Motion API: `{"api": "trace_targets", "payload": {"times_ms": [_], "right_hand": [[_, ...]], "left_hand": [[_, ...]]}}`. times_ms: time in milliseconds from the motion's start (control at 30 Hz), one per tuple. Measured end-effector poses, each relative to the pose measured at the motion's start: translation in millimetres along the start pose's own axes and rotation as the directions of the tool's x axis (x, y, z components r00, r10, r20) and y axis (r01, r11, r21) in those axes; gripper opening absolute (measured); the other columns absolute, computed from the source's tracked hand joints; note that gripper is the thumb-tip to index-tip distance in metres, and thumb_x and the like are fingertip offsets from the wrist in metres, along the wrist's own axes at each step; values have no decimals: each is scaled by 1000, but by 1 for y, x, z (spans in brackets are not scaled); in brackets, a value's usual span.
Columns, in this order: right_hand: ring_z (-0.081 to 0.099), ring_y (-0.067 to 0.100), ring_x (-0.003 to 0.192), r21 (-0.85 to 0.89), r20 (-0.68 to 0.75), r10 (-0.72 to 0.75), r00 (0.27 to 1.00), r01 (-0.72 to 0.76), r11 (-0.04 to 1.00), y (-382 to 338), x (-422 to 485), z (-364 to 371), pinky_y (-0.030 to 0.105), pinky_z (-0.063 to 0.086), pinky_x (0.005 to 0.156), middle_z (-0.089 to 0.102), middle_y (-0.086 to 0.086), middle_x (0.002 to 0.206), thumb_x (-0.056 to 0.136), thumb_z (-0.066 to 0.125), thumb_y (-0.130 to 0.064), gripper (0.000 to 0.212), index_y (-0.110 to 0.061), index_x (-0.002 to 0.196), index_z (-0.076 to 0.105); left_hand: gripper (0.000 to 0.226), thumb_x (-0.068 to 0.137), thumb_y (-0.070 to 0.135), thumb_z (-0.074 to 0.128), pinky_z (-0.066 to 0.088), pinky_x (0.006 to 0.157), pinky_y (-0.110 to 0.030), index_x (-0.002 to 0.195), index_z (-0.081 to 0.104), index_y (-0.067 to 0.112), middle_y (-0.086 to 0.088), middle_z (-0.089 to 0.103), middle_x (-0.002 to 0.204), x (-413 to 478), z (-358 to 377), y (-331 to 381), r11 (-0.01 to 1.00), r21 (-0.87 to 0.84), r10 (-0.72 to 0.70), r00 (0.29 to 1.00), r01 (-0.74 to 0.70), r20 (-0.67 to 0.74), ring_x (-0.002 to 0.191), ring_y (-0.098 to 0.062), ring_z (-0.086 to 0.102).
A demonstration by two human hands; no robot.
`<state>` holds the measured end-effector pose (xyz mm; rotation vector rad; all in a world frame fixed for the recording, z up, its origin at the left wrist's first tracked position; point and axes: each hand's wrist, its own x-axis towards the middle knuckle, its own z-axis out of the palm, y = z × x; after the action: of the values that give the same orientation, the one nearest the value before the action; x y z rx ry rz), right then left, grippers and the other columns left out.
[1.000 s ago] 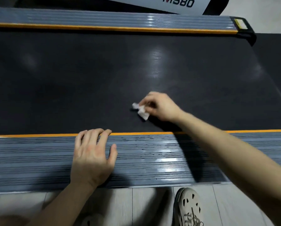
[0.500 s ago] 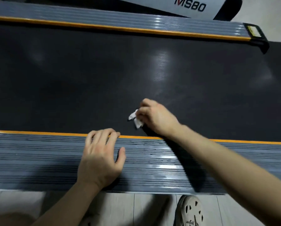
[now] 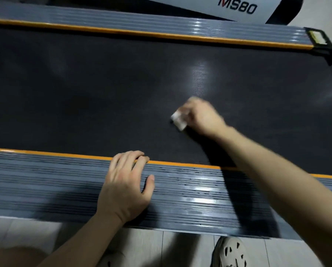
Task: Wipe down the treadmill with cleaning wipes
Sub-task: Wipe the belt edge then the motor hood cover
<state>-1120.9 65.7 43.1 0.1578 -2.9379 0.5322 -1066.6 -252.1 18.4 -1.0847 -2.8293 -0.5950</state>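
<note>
The treadmill's black belt [image 3: 103, 97] fills the middle of the head view, edged by orange strips and ribbed grey side rails. My right hand [image 3: 201, 116] grips a small crumpled white wipe [image 3: 178, 120] and presses it onto the belt right of centre; the hand is blurred. My left hand [image 3: 125, 185] rests flat on the near side rail [image 3: 45, 182], its fingertips at the orange strip.
The far side rail [image 3: 161, 24] ends in a black end cap [image 3: 321, 43] at the upper right. A white panel marked MS80 [image 3: 236, 6] lies beyond it. Light floor tiles [image 3: 180, 249] and a perforated beige shoe [image 3: 232, 253] are at the bottom.
My right hand has slid the wipe across the belt, away from the near rail and to the right. The left hand stays on the near rail. The camera view has shifted.
</note>
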Motion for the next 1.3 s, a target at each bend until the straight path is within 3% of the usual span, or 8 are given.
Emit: {"api": "trace_targets", "payload": {"times_ms": [133,233,333,433,567,833,1033,1300], "right_hand": [[63,43,98,-3,-235,612,755,-630,777,59,24,-14,43,54,84,59,16,107,93,61,-17,16,-7,100,71],[66,27,89,116,3,135,991,-134,984,-20,10,16,36,55,79,69,9,95,87,64,-12,10,-10,91,73],[63,17,94,203,145,-172,974,141,969,-45,-11,28,26,47,82,61,-5,99,85,69,-10,17,-16,100,74],[63,38,98,-74,-105,229,968,-237,969,43,-12,0,38,48,81,56,-1,95,90,60,-17,6,-16,93,66],[61,49,100,-55,-295,688,663,-731,680,98,-50,-36,53,56,88,53,24,116,97,61,-18,16,-4,103,65],[64,19,95,226,71,104,992,-117,967,-34,-64,2,27,47,83,64,-4,99,85,71,-8,24,-14,105,82],[61,48,99,24,-356,783,511,-832,554,145,-122,-55,49,58,84,55,22,113,93,61,-18,18,-4,99,70],[66,20,98,220,135,164,977,-191,957,-46,-66,9,27,50,87,64,0,109,88,72,-13,27,-19,112,83]], "left_hand": [[39,95,35,62,38,121,-48,127,67,14,-1,63,132,-1,-1,0,1000,30,-6,1000,6,17,126,-23,58],[38,97,36,58,37,121,-47,127,66,13,-1,62,131,-1,-2,0,999,41,2,1000,-3,26,125,-24,59],[36,99,35,57,37,120,-47,126,65,14,0,62,129,-1,-3,0,999,43,8,1000,-9,18,123,-23,58],[36,99,37,56,39,119,-47,127,64,15,2,60,129,0,-4,0,999,40,1,1000,-2,24,123,-21,57],[39,98,40,55,39,117,-44,129,61,17,4,59,131,1,-3,-4,998,52,-28,997,24,73,125,-20,55],[40,101,47,47,38,117,-44,133,55,24,8,55,134,1,-5,-5,995,81,-69,987,58,142,130,-20,50],[40,101,47,45,37,116,-44,133,54,24,7,55,134,1,-4,-5,994,94,-72,987,59,141,130,-22,50],[40,100,49,43,39,115,-43,132,53,28,10,54,133,1,-2,-6,992,98,-97,984,83,151,130,-22,49]]}}
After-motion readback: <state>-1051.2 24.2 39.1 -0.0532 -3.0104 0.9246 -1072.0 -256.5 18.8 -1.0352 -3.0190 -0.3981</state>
